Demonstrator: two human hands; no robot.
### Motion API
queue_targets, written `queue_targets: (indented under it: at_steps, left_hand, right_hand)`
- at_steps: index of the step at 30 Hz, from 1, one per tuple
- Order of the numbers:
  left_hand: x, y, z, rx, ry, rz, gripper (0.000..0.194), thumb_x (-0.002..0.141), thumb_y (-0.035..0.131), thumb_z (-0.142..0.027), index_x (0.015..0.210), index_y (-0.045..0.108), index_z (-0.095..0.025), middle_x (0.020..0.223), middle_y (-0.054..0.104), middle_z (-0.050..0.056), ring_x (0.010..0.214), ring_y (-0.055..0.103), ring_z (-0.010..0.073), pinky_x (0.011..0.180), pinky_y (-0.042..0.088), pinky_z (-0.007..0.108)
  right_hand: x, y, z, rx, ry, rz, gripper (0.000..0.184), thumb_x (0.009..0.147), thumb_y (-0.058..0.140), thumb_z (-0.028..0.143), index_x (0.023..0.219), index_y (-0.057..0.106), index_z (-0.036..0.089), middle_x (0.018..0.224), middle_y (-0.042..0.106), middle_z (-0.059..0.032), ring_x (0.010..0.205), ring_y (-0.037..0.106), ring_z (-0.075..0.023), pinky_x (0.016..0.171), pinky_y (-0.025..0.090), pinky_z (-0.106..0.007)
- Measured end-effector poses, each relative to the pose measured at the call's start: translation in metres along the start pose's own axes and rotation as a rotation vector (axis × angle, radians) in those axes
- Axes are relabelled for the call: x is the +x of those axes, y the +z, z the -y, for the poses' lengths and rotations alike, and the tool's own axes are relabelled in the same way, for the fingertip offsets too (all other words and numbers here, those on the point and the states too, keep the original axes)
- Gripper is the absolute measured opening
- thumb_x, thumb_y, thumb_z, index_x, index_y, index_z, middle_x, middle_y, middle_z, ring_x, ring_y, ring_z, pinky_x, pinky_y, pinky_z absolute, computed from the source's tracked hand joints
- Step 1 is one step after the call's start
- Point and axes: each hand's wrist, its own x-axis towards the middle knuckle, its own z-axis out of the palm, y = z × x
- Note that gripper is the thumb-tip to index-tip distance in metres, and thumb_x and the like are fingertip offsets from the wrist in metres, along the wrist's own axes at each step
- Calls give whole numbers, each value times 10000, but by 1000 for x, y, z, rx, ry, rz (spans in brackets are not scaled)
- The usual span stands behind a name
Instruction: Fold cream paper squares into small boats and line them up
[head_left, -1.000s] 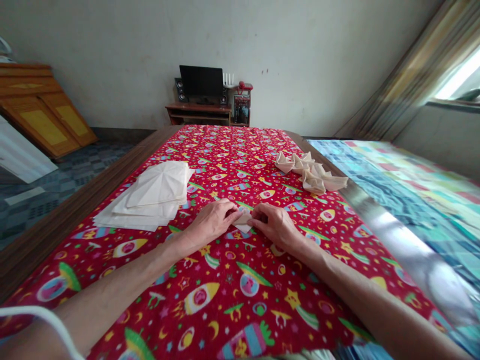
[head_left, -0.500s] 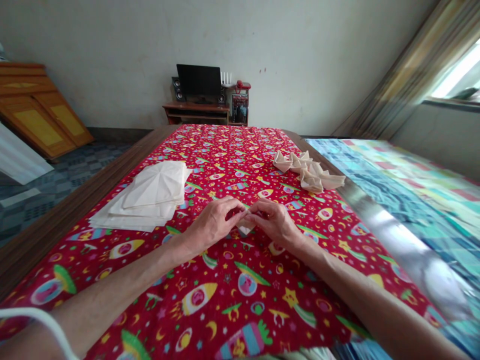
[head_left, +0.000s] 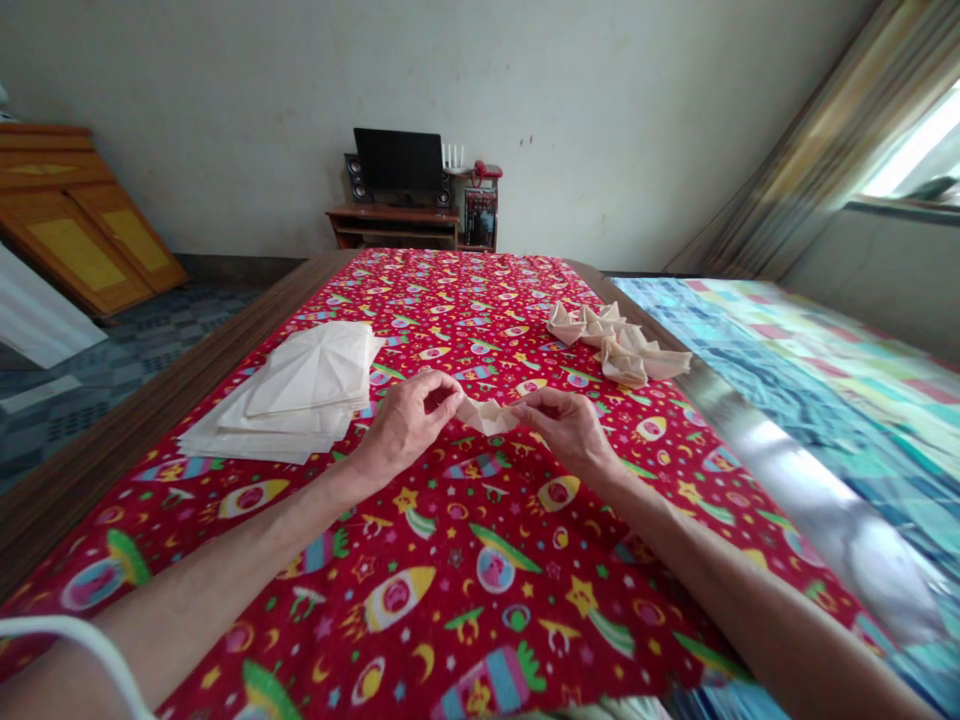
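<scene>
A small cream-coloured folded paper boat (head_left: 490, 417) is stretched between my two hands above the red patterned cloth. My left hand (head_left: 415, 418) pinches its left end between thumb and fingers. At the opposite end, my right hand (head_left: 564, 425) has the other tip pinched. Creased flat paper sheets (head_left: 307, 375) lie in a loose stack beyond my left hand. Several folded paper pieces (head_left: 619, 340) of the same cream colour sit in a cluster at the right, past my right hand.
The red cloth (head_left: 450, 620) covers most of a brown wooden table (head_left: 225, 385). A bed with a checked sheet (head_left: 810, 400) adjoins on the right. A desk with a monitor (head_left: 399, 165) stands by the far wall; a wooden cabinet (head_left: 82, 215) is at left. A white cable (head_left: 82, 628) crosses the lower left.
My hands have moved apart, left hand to the left and right hand to the right. The paper between them has spread and shows more of its folded middle.
</scene>
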Motion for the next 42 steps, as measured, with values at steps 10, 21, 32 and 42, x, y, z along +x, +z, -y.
queue_targets:
  at_steps: [10, 21, 32, 42]
  left_hand:
    - [3, -5, 24, 128, -38, 38, 172, 807, 480, -310, 749, 564, -171, 663, 615, 0, 595, 565, 126, 597, 446, 228]
    - [-1, 5, 40, 370, 56, 163, 131, 770, 468, -167, 646, 508, -179, 704, 531, 19, 642, 506, 134, 622, 410, 247]
    - [-10, 13, 10, 482, 393, 280, 561, 815, 359, -10, 1323, 446, -231, 1411, 435, 38, 1343, 314, 203, 1111, 257, 431]
    - [-23, 21, 2, 486, 406, 461, 499, 874, 368, -137, 1373, 386, -123, 1435, 398, 97, 1339, 347, 188, 1131, 258, 384]
  right_hand:
    - [7, -9, -13, -223, 0, -122, 249, 790, 536, 368, 748, 652, 152, 561, 539, 22, 513, 456, -97, 482, 324, -205]
    - [9, -8, -15, -633, 72, -16, 226, 791, 508, 339, 702, 650, 187, 621, 630, -8, 582, 551, -133, 536, 328, -224]
    - [6, -2, -16, -909, 37, -11, 227, 818, 487, 362, 756, 649, 216, 675, 658, -23, 610, 557, -140, 553, 305, -235]
    - [3, -1, -16, -901, 4, -21, 214, 840, 480, 325, 767, 642, 205, 687, 665, -24, 626, 580, -143, 559, 320, -233]
